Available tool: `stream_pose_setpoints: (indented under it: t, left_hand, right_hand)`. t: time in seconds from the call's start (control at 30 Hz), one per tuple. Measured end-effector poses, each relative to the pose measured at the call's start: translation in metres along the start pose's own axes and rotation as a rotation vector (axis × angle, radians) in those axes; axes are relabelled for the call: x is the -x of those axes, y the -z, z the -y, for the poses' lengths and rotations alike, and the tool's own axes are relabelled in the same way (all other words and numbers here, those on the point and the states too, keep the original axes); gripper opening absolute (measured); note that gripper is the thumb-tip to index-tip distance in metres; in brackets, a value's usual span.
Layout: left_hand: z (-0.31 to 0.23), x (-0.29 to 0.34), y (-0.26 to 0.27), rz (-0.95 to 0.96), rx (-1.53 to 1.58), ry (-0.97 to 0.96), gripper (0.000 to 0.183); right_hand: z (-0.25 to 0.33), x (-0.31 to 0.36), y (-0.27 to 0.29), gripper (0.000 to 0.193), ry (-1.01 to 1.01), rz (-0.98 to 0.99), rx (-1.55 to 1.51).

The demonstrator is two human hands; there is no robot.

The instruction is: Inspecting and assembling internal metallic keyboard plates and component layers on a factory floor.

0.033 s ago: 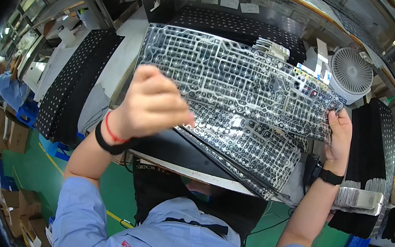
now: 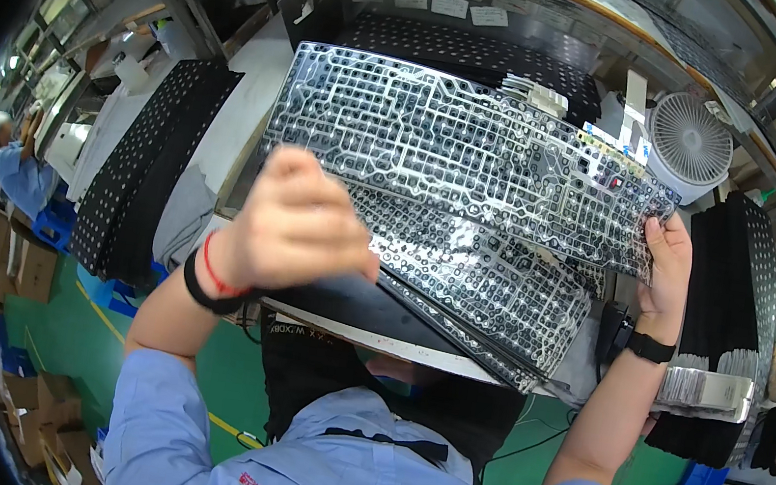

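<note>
The left hand [image 2: 296,225] covered the near left corner of the upper membrane sheet [image 2: 460,153], so how its fingertips met the sheet could not be made out; the fingers were curled together, knuckles up, apparently closed on that sheet's lower edge. The right hand [image 2: 667,272] pinched the sheet's right end, thumb on top and the other fingers hidden behind it. This clear sheet with silver circuit traces was held raised and tilted above the tabletop [image 2: 236,122], spanning from one hand to the other. Beneath it lay a second membrane sheet [image 2: 491,287] on a dark keyboard tray [image 2: 349,307], whose far part was concealed by the sheets. Stacks of black perforated mats [image 2: 134,177] stood to the left and another stack of black mats [image 2: 734,321] to the right, partly cut off by the rim. A small white fan [image 2: 689,146] sat at the far right. A person in blue [image 2: 16,170] was barely discernible at the left edge.
</note>
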State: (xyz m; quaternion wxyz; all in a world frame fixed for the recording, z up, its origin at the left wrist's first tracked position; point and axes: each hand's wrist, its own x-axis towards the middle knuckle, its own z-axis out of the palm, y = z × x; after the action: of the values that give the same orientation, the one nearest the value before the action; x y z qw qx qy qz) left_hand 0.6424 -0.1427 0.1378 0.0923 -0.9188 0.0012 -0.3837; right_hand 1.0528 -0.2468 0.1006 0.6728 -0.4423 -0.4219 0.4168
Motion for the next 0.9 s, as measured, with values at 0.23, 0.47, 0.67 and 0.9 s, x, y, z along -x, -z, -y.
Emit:
stream_pose_setpoints:
  t: [0.23, 0.47, 0.67, 0.9]
  left_hand:
    - [-0.084, 0.007, 0.001, 0.738, 0.836, -0.036, 0.026]
    - [-0.039, -0.002, 0.018, 0.335, 0.313, 0.237, 0.033]
    - [-0.009, -0.008, 0.005, 0.174, -0.272, 0.525, 0.062]
    - [0.002, 0.002, -0.01, 0.139, -0.219, 0.467, 0.036]
  right_hand:
    - [-0.002, -0.002, 0.0, 0.028, -0.013, 0.01, -0.002]
    - [-0.007, -0.002, 0.013, 0.026, -0.063, 0.016, 0.011]
    - [-0.007, -0.003, 0.008, 0.025, -0.071, 0.014, 0.017]
    - [-0.007, -0.003, 0.01, 0.025, -0.078, 0.031, 0.03]
